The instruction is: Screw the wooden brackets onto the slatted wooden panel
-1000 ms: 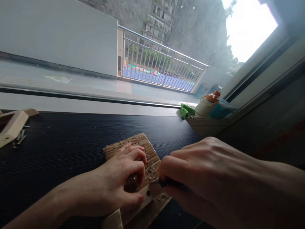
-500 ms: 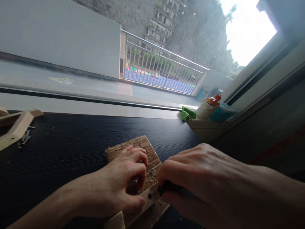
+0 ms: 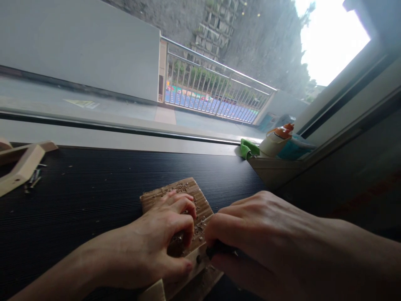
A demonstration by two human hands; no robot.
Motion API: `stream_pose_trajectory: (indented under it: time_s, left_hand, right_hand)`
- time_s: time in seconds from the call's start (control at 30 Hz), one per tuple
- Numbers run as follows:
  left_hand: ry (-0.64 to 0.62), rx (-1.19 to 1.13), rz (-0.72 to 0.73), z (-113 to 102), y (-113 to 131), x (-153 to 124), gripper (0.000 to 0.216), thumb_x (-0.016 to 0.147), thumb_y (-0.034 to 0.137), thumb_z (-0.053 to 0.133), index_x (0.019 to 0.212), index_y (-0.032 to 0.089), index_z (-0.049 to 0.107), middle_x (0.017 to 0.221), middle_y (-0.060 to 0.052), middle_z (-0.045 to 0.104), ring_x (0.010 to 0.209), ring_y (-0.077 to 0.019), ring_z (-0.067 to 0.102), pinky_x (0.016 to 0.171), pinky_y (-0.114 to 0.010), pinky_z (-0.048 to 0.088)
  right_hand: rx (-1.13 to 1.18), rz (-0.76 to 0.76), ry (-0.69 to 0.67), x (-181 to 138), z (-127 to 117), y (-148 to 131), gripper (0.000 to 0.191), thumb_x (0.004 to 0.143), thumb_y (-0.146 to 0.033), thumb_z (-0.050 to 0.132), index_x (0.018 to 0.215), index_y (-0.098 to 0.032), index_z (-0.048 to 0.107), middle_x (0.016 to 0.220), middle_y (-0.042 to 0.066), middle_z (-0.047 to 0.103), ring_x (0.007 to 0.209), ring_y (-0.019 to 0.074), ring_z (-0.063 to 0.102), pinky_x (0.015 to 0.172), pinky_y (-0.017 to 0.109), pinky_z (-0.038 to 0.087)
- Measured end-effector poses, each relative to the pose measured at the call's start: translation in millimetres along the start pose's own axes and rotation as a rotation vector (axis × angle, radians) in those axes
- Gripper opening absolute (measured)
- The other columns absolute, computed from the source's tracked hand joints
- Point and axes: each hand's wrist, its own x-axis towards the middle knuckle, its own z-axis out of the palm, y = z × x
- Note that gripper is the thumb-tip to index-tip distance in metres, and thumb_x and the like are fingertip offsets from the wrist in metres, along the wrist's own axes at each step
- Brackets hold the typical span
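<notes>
My left hand is curled down on a small light wooden piece with a round hole, pinning it against a sheet of corrugated cardboard strewn with wood shavings. Thumb and fingers clamp the wood from both sides. My right hand is closed in a fist around a dark tool handle, its tip at the wooden piece beside the hole. The blade or tip itself is hidden under the fingers.
The cardboard lies on a dark ribbed tabletop under a window. Light wooden parts and loose screws sit at the far left. On the sill at right stand a white bottle with an orange cap, a green cloth and a blue item.
Both hands keep their grip; the right hand has edged slightly left toward the hole, and the view has shifted a little.
</notes>
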Motion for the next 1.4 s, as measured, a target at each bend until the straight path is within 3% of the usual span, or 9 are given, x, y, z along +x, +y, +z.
stream_pose_trajectory:
  time_s: [0.2, 0.43, 0.57, 0.67, 0.8, 1.03, 1.23, 1.33, 1.4]
  left_hand:
    - [-0.028, -0.024, -0.023, -0.5, 0.2, 0.3, 0.014, 0.074, 0.036, 0.07, 0.079, 0.025, 0.064, 0.111, 0.001, 0.057, 0.119, -0.0246, 0.047, 0.112, -0.037, 0.026]
    - [-0.021, -0.041, -0.031, -0.9, 2.8, 1.6, 0.011, 0.073, 0.033, 0.069, 0.077, 0.025, 0.064, 0.11, 0.001, 0.058, 0.118, -0.0251, 0.047, 0.11, -0.037, 0.029]
    - [-0.003, -0.047, -0.021, -1.5, 3.2, 2.2, 0.012, 0.073, 0.035, 0.069, 0.08, 0.025, 0.066, 0.108, 0.0, 0.059, 0.115, -0.0255, 0.048, 0.107, -0.037, 0.033]
    - [0.013, -0.063, 0.002, -0.7, 2.5, 2.5, 0.012, 0.074, 0.033, 0.068, 0.082, 0.024, 0.067, 0.108, -0.002, 0.059, 0.112, -0.0245, 0.049, 0.106, -0.036, 0.033]
    - [-0.014, -0.078, 0.001, -0.5, 2.2, 2.6, 0.01, 0.076, 0.031, 0.067, 0.081, 0.023, 0.066, 0.107, -0.001, 0.057, 0.108, -0.0219, 0.049, 0.102, -0.032, 0.036]
    - [-0.022, -0.069, -0.015, -0.6, 2.0, 1.2, 0.012, 0.073, 0.031, 0.07, 0.083, 0.025, 0.066, 0.109, 0.002, 0.057, 0.115, -0.0221, 0.046, 0.107, -0.033, 0.031]
    - [0.009, -0.06, -0.027, -1.0, 1.5, 2.2, 0.013, 0.07, 0.034, 0.072, 0.076, 0.025, 0.065, 0.11, 0.001, 0.059, 0.117, -0.0254, 0.048, 0.105, -0.035, 0.036]
    - [0.016, -0.069, -0.026, -0.4, 1.0, 1.4, 0.012, 0.072, 0.034, 0.071, 0.078, 0.026, 0.065, 0.11, 0.001, 0.059, 0.117, -0.0238, 0.049, 0.11, -0.035, 0.03]
    - [0.008, -0.076, -0.029, 0.1, 0.8, 0.7, 0.01, 0.073, 0.033, 0.07, 0.078, 0.026, 0.065, 0.111, 0.002, 0.059, 0.116, -0.0227, 0.049, 0.112, -0.035, 0.026]
  right_hand:
    - [0.003, -0.048, -0.049, -5.9, -2.7, 4.8, 0.01, 0.089, -0.013, 0.058, 0.09, -0.021, 0.064, 0.086, -0.001, 0.063, 0.083, 0.0108, 0.06, 0.072, 0.021, 0.042]
    - [0.0, -0.158, -0.077, -2.3, -1.6, 7.1, 0.015, 0.09, -0.006, 0.056, 0.094, -0.02, 0.06, 0.095, -0.004, 0.063, 0.092, 0.0092, 0.057, 0.083, 0.022, 0.039]
    - [-0.048, -0.083, -0.005, 5.2, 5.8, 7.8, 0.006, 0.09, -0.015, 0.057, 0.087, -0.02, 0.057, 0.08, -0.004, 0.061, 0.075, 0.0106, 0.058, 0.064, 0.023, 0.038]
    - [-0.195, -0.042, 0.065, 5.1, 11.5, 11.9, 0.01, 0.089, -0.023, 0.058, 0.081, -0.019, 0.055, 0.067, -0.003, 0.055, 0.059, 0.0127, 0.052, 0.05, 0.025, 0.029]
    - [-0.31, -0.084, 0.096, -0.9, 9.1, 11.1, 0.004, 0.088, -0.018, 0.057, 0.084, -0.018, 0.055, 0.068, -0.003, 0.055, 0.057, 0.0128, 0.051, 0.052, 0.027, 0.029]
    - [-0.138, -0.032, 0.021, -0.8, -11.1, -4.4, 0.014, 0.076, -0.008, 0.06, 0.085, -0.019, 0.058, 0.08, -0.003, 0.062, 0.066, 0.0105, 0.058, 0.054, 0.022, 0.036]
    - [-0.089, -0.061, -0.045, 4.6, -5.3, 1.9, 0.016, 0.079, -0.004, 0.059, 0.083, -0.019, 0.057, 0.078, -0.003, 0.063, 0.063, 0.0081, 0.058, 0.05, 0.022, 0.033]
    - [-0.119, -0.017, -0.004, 6.5, 1.5, 10.6, 0.009, 0.086, -0.015, 0.06, 0.08, -0.019, 0.055, 0.069, -0.004, 0.059, 0.057, 0.0093, 0.055, 0.046, 0.024, 0.026]
    - [-0.128, 0.04, 0.05, 8.6, 5.1, 16.2, 0.017, 0.09, -0.028, 0.057, 0.076, -0.019, 0.053, 0.057, -0.005, 0.051, 0.048, 0.0094, 0.046, 0.045, 0.025, 0.02]
